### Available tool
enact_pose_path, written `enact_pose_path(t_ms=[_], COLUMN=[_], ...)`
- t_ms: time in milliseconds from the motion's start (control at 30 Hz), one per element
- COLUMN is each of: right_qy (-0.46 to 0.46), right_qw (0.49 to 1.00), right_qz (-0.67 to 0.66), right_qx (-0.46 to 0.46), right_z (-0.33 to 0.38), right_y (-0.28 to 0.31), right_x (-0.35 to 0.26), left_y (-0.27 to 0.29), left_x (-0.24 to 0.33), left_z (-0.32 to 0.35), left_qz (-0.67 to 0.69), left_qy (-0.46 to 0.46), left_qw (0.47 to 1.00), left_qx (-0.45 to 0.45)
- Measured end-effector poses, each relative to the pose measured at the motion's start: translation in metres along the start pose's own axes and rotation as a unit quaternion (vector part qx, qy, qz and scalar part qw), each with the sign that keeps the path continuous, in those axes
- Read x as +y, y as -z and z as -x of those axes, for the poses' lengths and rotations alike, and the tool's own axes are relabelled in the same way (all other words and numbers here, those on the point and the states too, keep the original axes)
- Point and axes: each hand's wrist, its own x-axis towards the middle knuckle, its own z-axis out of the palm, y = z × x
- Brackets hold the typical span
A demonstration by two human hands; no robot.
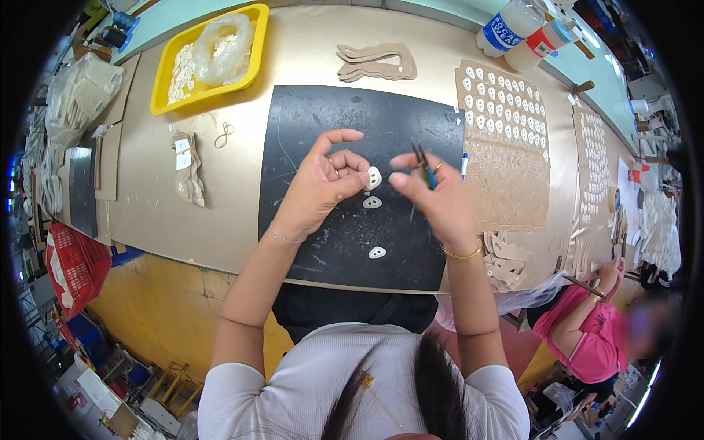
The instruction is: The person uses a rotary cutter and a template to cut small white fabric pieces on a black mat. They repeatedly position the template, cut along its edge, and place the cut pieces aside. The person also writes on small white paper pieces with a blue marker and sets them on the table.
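Over a black mat (pixel 323 117), my left hand (pixel 320 180) pinches a small white rounded-triangular piece with dark holes (pixel 375 177) between thumb and fingertips; its index finger sticks out. My right hand (pixel 446 205), just to the right and slightly blurred, is closed around a slim dark two-pronged tool (pixel 422 160) with some blue on it. Whether that is snips or tweezers I cannot tell. Thumb and index finger of this hand are apart from the held piece. Below, on the mat, lie a similar white piece (pixel 372 202) and, nearer me, another white piece (pixel 377 253).
A yellow tray (pixel 260 44) with white pieces and a plastic bag stands far left. Brown cut-outs (pixel 381 62) lie beyond the mat. Rows of white pieces cover a brown board (pixel 506 176) at right. Bottles (pixel 508 33) stand behind it. A co-worker in pink (pixel 587 345) sits at right.
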Motion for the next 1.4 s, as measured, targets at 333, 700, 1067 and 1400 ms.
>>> enact_pose_path(t_ms=[333,700,1067,1400], right_qy=[-0.039,0.018,0.112,0.288], right_qw=[0.974,0.911,0.895,0.825], right_qz=[-0.222,0.373,0.427,0.476], right_qx=[-0.035,-0.176,-0.058,0.098], right_z=[0.008,-0.047,-0.059,-0.164], right_y=[-0.029,-0.001,0.001,0.019], right_x=[0.012,-0.021,-0.043,-0.025], left_y=[-0.020,0.017,0.015,0.016], left_x=[-0.018,-0.020,-0.031,-0.038], left_z=[0.014,0.034,0.025,0.026], left_qz=[0.038,-0.568,-0.669,-0.658], left_qy=[-0.083,-0.320,-0.291,-0.288], left_qw=[0.993,0.755,0.682,0.691], left_qx=[0.075,0.072,0.047,0.081])
